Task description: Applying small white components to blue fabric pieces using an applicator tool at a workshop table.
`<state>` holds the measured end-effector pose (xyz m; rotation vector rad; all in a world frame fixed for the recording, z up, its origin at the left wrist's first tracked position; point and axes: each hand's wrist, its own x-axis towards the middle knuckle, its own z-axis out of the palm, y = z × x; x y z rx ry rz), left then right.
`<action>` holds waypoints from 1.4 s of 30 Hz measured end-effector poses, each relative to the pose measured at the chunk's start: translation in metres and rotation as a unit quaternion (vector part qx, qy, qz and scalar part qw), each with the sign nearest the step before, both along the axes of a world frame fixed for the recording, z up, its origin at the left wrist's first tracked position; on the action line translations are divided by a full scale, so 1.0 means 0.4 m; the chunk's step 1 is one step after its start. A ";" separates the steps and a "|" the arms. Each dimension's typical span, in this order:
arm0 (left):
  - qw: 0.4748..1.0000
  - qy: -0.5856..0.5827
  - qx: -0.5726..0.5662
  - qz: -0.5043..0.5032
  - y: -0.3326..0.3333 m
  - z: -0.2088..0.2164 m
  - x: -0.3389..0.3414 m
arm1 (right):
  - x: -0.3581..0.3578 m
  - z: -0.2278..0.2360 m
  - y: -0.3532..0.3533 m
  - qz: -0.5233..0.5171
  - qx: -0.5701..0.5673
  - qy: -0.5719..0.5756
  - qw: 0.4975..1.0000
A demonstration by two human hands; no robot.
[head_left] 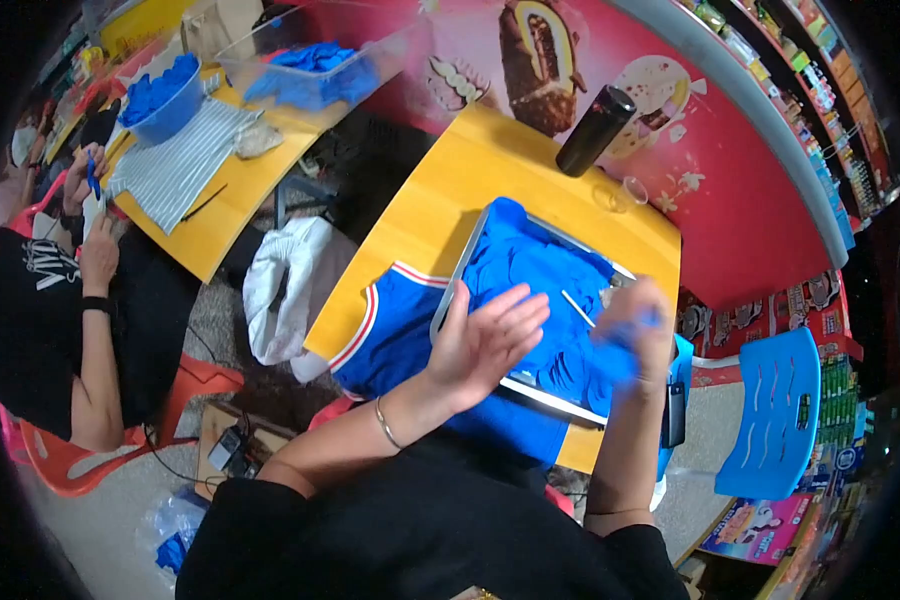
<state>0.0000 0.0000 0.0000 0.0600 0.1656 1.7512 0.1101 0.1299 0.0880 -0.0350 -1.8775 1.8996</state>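
Note:
A silver-rimmed tray (457, 262) full of blue cloth pieces (530, 258) rests on the yellow table. My left hand (490, 345) hovers over its near left part, palm turned up and fingers stretched, holding nothing. At the tray's right side my right hand (638, 325) is smeared by motion, its fingers curled round a small blue cloth piece (618, 340). A thin white stick (577, 308) lies on the heap between my hands. Beneath the tray and to its left spreads a blue garment (395, 325) with red-and-white striped edging.
A black bottle (596, 130) and a clear cup (628, 194) stand at the table's far edge. A blue chair (773, 412) is to the right. At left, another person (80, 330) sits beside a second table with a blue bowl (165, 118) and a clear bin (370, 85).

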 end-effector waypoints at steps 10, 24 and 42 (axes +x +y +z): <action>0.995 0.053 0.076 0.028 -0.006 -0.005 -0.011 | -0.073 -0.057 -0.001 -0.229 0.261 -0.183 0.920; 0.896 0.417 -0.111 0.106 -0.023 0.000 -0.010 | 0.012 -0.045 0.015 -0.102 0.334 -0.105 0.931; 0.701 0.705 -0.056 0.095 -0.033 0.024 -0.080 | 0.052 -0.009 0.031 -0.035 0.534 -0.166 0.828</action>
